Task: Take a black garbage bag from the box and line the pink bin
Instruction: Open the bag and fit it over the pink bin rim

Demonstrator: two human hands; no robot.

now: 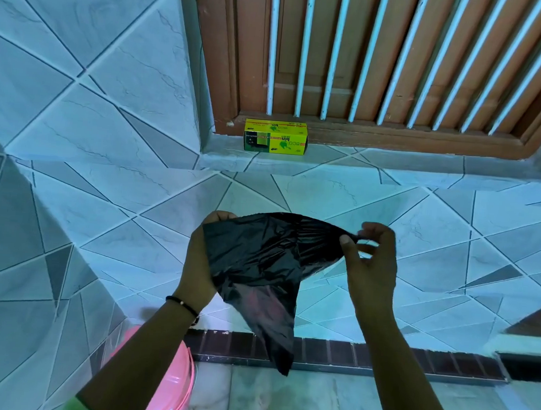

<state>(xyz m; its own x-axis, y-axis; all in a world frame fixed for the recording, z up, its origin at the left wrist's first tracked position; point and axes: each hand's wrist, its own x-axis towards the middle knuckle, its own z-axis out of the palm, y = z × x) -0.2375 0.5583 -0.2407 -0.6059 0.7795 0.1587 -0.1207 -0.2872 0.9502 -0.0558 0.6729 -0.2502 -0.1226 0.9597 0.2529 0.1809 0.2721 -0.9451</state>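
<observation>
A black garbage bag (264, 269) is stretched between my two hands in front of the tiled wall, its loose end hanging down to a point. My left hand (198, 264) grips the bag's left edge, fingers hidden behind the plastic. My right hand (372, 255) pinches the bag's right corner between thumb and fingers. The yellow-green bag box (275, 137) lies on the window ledge above, apart from both hands. The pink bin (170, 388) stands on the floor at the lower left, partly hidden by my left forearm.
A wooden window frame (370, 67) with white bars fills the top. Tiled wall (107, 127) lies all round, with a jutting corner at left. A dark brick strip (380, 357) runs along the wall's foot above the marble floor (279, 406).
</observation>
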